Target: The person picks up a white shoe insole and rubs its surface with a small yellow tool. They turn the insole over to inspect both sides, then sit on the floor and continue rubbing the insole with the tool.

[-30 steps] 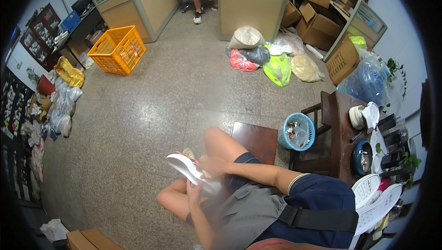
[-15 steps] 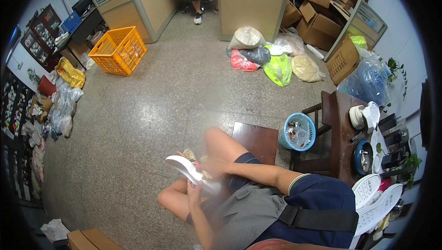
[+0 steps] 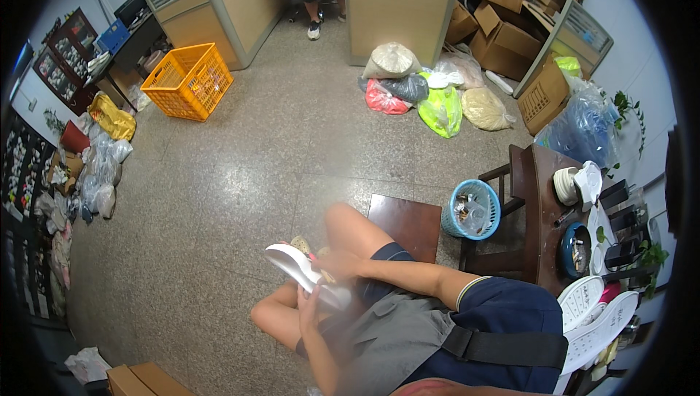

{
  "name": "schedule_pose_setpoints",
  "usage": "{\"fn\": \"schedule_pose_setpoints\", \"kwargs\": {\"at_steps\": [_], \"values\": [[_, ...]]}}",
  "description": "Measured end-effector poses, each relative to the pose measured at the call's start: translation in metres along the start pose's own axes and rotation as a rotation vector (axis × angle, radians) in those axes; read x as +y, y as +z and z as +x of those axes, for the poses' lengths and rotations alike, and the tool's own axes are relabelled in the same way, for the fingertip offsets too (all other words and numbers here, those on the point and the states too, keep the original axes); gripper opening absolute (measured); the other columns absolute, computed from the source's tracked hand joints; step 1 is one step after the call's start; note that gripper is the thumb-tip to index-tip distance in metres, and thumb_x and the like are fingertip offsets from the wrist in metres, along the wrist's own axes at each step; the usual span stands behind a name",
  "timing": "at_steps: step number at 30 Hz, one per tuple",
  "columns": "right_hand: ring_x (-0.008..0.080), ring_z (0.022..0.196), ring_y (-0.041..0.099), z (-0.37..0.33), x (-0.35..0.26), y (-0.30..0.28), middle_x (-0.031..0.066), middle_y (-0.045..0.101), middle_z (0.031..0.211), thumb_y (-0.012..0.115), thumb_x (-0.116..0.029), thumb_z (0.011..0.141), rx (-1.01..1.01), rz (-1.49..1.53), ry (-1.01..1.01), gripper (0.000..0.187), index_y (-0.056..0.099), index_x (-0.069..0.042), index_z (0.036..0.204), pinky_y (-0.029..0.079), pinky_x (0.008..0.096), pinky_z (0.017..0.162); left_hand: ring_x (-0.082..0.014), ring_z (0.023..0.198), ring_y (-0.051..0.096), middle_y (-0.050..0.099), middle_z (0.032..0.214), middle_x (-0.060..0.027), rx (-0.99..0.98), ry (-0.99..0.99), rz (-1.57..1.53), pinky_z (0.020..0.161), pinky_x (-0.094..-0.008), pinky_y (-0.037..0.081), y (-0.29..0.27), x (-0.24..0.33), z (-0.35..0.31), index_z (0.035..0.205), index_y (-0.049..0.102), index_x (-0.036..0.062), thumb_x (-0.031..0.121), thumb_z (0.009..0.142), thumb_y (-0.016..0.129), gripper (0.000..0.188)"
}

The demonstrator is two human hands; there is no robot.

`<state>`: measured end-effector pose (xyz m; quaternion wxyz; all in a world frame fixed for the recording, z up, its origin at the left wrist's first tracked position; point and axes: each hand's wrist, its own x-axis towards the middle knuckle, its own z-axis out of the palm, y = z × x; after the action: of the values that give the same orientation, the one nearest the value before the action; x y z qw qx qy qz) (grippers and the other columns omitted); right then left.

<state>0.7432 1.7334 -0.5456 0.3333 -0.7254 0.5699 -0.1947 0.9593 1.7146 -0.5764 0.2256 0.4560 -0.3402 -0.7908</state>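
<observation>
A white shoe sole [image 3: 289, 259] is held tilted above my lap, its far end pointing up and to the left. My left hand [image 3: 308, 310] is closed around its near side, thumb along the edge. My right hand [image 3: 340, 265] lies over the sole's inner side with its fingers curled. A small tan piece and a bit of pink show by those fingers, too blurred to name. The near end of the sole is smeared. Beyond the sole, a yellowish patterned slipper [image 3: 300, 243] shows on my foot.
A brown low stool [image 3: 403, 225] stands beside my knee, near a blue waste basket [image 3: 471, 208]. On the right, a dark wooden table [image 3: 536, 214] bears an ashtray [image 3: 575, 249] and white soles [image 3: 599, 330]. Farther off are an orange crate [image 3: 188, 81], filled bags [image 3: 440, 108] and a person's legs [image 3: 312, 11].
The sole has shifted very slightly to the right in the picture. Both hands keep their places on it.
</observation>
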Motion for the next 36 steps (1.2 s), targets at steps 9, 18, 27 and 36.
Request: {"fn": "schedule_pose_setpoints", "kwargs": {"at_steps": [9,18,27,36], "values": [[0.0395,0.091,0.067,0.002,0.003,0.003,0.0182,0.067,0.096,0.071,-0.046,0.085,-0.033,0.029,0.029,0.048,0.057,-0.008,0.112,0.05,0.0507,0.077,-0.0227,0.126,0.049,0.049,0.141,-0.0113,-0.036,0.107,-0.004,0.101,-0.0385,0.043,-0.014,-0.017,0.009,0.151,0.03,0.0045,0.029,0.098,0.061,0.066],[0.0384,0.087,0.067,0.0,-0.002,-0.002,0.0171,0.069,0.097,0.074,-0.035,0.084,-0.058,0.035,0.041,0.041,0.059,-0.012,0.115,0.051,0.0492,0.075,-0.024,0.122,0.053,0.051,0.139,-0.0081,-0.004,0.13,0.097,0.092,-0.0408,0.05,-0.024,-0.027,0.013,0.15,0.032,0.013,0.045,0.092,0.068,0.075],[0.0375,0.088,0.067,-0.005,-0.011,-0.011,0.0165,0.069,0.097,0.072,-0.031,0.086,-0.021,0.05,0.015,0.037,0.061,-0.014,0.116,0.05,0.0499,0.077,-0.022,0.126,0.05,0.047,0.142,-0.0121,0.039,0.021,0.033,0.104,-0.0349,0.041,-0.009,-0.01,0.003,0.153,0.025,0.0048,0.004,0.088,0.069,0.079],[0.039,0.092,0.066,-0.002,-0.007,-0.008,0.018,0.067,0.1,0.066,-0.046,0.09,-0.04,0.109,0.075,0.044,0.057,-0.01,0.115,0.049,0.0502,0.078,-0.0203,0.117,0.057,0.056,0.131,-0.0121,0.027,0.036,0.08,0.098,-0.0315,0.046,-0.01,-0.014,0.009,0.146,0.034,-0.0021,0.001,0.086,0.069,0.07]]}}
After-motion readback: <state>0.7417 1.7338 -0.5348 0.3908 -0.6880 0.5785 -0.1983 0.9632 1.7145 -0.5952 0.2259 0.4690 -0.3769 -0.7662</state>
